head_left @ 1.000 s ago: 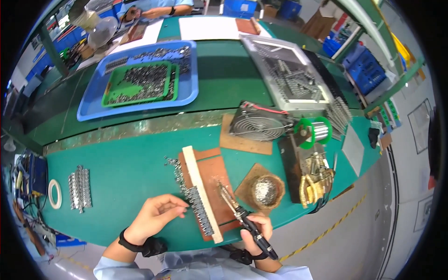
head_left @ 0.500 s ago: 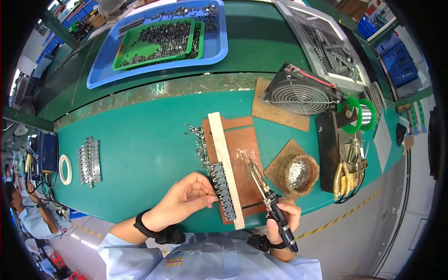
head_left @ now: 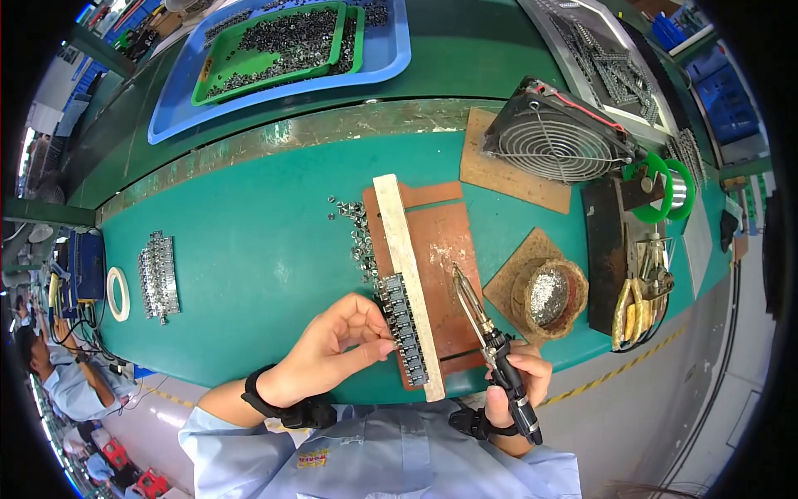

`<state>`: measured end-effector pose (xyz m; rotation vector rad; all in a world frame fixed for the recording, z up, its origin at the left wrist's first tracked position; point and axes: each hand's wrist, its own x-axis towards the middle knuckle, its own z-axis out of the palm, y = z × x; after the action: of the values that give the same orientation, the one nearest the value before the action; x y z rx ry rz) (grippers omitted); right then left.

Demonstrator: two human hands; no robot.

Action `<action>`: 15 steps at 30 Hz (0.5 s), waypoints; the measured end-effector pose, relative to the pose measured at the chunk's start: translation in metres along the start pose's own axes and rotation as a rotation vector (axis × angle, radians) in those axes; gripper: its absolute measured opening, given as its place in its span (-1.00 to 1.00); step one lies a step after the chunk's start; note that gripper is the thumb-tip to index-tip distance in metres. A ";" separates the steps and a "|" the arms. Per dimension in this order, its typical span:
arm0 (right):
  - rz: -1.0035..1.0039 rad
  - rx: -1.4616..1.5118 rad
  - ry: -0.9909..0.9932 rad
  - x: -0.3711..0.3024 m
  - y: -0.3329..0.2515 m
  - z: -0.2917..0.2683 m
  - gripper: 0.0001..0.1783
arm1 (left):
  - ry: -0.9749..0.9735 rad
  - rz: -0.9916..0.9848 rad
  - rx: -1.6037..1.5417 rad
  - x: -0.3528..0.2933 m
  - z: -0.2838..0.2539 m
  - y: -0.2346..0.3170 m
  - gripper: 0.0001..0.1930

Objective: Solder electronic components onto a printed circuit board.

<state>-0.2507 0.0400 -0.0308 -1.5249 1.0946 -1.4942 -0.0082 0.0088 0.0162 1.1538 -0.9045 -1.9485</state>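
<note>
My right hand [head_left: 517, 384] grips a soldering iron [head_left: 504, 366] with a black handle. Its metal tip rests over the reddish-brown board [head_left: 440, 241], right of a pale wooden bar [head_left: 397, 224]. Along the bar's left side lies a row of small black components with metal pins [head_left: 402, 328]. My left hand [head_left: 342, 343] is closed in a pinch at the left edge of this row; whatever sits between thumb and fingers is too small to make out. Loose small metal parts [head_left: 362, 241] are heaped beside the board's left edge.
Right of the board stands a round pot [head_left: 549, 301] with silvery contents. Behind it are a fan [head_left: 555, 143], a green solder spool [head_left: 661, 188] and a dark metal stand [head_left: 611, 258]. Component strips [head_left: 158, 276] and a tape ring [head_left: 118, 293] lie left; a blue tray [head_left: 382, 73] is far back.
The whole view has shifted, so the bench things sit slightly higher in the picture. Both hands and the soldering iron keep nearly the same places relative to the board.
</note>
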 end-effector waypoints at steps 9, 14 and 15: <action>-0.011 -0.040 -0.055 0.002 0.000 0.001 -0.52 | 0.005 0.005 -0.021 -0.001 0.000 0.001 -0.81; 0.017 -0.032 -0.051 0.001 -0.002 -0.001 -0.52 | 0.023 -0.006 -0.019 0.002 0.003 0.004 -0.78; 0.031 -0.061 -0.071 0.001 -0.002 -0.001 -0.49 | 0.031 -0.002 -0.018 0.002 0.004 0.004 -0.77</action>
<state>-0.2519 0.0398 -0.0284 -1.5824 1.1265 -1.3871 -0.0119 0.0056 0.0198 1.1717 -0.8685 -1.9314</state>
